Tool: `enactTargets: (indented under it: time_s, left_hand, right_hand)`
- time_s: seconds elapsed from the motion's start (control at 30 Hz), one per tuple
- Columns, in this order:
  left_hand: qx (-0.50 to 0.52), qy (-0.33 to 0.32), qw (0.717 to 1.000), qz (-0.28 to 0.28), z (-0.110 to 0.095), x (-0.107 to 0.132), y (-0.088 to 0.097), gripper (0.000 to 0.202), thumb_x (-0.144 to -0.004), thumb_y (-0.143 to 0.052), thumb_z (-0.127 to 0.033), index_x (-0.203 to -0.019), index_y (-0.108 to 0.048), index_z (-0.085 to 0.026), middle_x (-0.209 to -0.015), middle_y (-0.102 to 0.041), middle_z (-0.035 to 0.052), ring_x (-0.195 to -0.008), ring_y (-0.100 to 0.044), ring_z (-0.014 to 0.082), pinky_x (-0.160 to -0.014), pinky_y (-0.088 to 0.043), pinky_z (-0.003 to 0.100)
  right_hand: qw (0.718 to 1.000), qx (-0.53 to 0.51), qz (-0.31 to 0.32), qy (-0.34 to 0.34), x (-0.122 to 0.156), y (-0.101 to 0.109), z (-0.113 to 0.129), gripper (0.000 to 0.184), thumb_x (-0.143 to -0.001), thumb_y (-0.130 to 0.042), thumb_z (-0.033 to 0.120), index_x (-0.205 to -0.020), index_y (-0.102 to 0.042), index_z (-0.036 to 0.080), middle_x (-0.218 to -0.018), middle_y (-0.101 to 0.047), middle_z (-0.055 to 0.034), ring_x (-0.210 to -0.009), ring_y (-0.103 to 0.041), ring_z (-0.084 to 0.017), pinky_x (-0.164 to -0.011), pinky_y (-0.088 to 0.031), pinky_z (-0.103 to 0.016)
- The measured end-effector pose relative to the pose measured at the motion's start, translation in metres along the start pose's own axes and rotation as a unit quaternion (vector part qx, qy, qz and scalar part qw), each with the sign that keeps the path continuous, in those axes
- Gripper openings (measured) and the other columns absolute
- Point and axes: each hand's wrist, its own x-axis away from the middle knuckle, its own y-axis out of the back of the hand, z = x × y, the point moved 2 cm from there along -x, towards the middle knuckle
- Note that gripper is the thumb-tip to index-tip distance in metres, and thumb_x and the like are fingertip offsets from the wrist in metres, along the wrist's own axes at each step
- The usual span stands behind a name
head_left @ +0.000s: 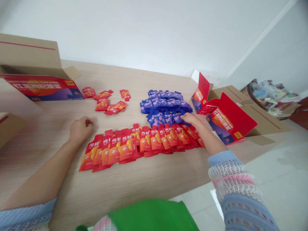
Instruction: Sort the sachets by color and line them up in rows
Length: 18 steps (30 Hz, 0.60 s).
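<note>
Apparently kept apart by colour, the red sachets (134, 144) fan out in an overlapping row on the desk (144, 183) just below the blue sachets (166, 106), the right hand (190, 119) curls over the blue edge, its grip unclear, and the closed left hand (81, 129) rests empty nearby.

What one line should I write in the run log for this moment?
left hand: closed, resting on table beside red sachets | right hand: touching blue sachets | nearby: open box
</note>
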Motion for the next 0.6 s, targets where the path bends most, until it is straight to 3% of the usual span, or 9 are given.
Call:
enactTargets:
  time_s: [0.1, 0.2, 0.33, 0.43, 0.6]
  left_hand:
    - [0.003, -0.011, 1.0, 0.003, 0.001, 0.001, 0.0, 0.03, -0.083, -0.054, -0.021, -0.108, -0.067, -0.011, -0.097, -0.07, 0.0046, -0.087, -0.058, 0.0161, -0.072, -0.036, 0.02]
    - [0.007, -0.028, 1.0, -0.001, 0.001, 0.002, 0.0, 0.031, -0.084, -0.051, -0.02, -0.109, -0.066, -0.01, -0.098, -0.07, 0.0057, -0.086, -0.059, 0.0165, -0.073, -0.037, 0.022]
    - [0.011, -0.024, 0.999, -0.024, 0.002, 0.002, -0.005, 0.03, -0.083, -0.049, -0.016, -0.105, -0.068, -0.012, -0.096, -0.072, 0.008, -0.087, -0.061, 0.0197, -0.075, -0.04, 0.026]
    - [0.023, -0.008, 0.999, -0.046, 0.006, 0.0, -0.011, 0.027, -0.079, -0.049, -0.014, -0.098, -0.069, -0.014, -0.092, -0.073, 0.0081, -0.086, -0.063, 0.0215, -0.077, -0.043, 0.027]
    - [0.07, -0.013, 0.995, -0.067, 0.01, 0.0, -0.018, 0.026, -0.075, -0.049, -0.011, -0.089, -0.069, -0.018, -0.087, -0.074, 0.0054, -0.085, -0.064, 0.0209, -0.078, -0.045, 0.027]
  right_hand:
    - [0.998, 0.006, 0.023, 0.05, 0.007, -0.005, 0.011, 0.021, -0.092, -0.059, 0.022, -0.101, -0.079, 0.02, -0.114, -0.074, -0.0093, -0.107, -0.068, -0.021, -0.092, -0.048, -0.026]
    - [0.997, 0.022, 0.009, 0.07, 0.018, -0.009, 0.023, 0.029, -0.091, -0.055, 0.016, -0.106, -0.079, 0.021, -0.119, -0.073, -0.0101, -0.112, -0.067, -0.023, -0.096, -0.047, -0.028]
    - [0.995, 0.05, -0.025, 0.078, 0.034, -0.007, 0.034, 0.031, -0.092, -0.054, 0.025, -0.105, -0.081, 0.017, -0.11, -0.074, -0.0174, -0.109, -0.068, -0.031, -0.093, -0.05, -0.037]
    - [0.993, 0.059, -0.022, 0.097, 0.037, -0.005, 0.032, 0.029, -0.09, -0.057, 0.034, -0.098, -0.083, 0.022, -0.101, -0.076, -0.0139, -0.1, -0.071, -0.032, -0.085, -0.052, -0.036]
    - [0.995, -0.011, 0.022, 0.099, 0.015, -0.017, 0.014, 0.031, -0.083, -0.062, 0.044, -0.084, -0.083, 0.022, -0.078, -0.076, -0.0095, -0.08, -0.073, -0.028, -0.07, -0.053, -0.033]
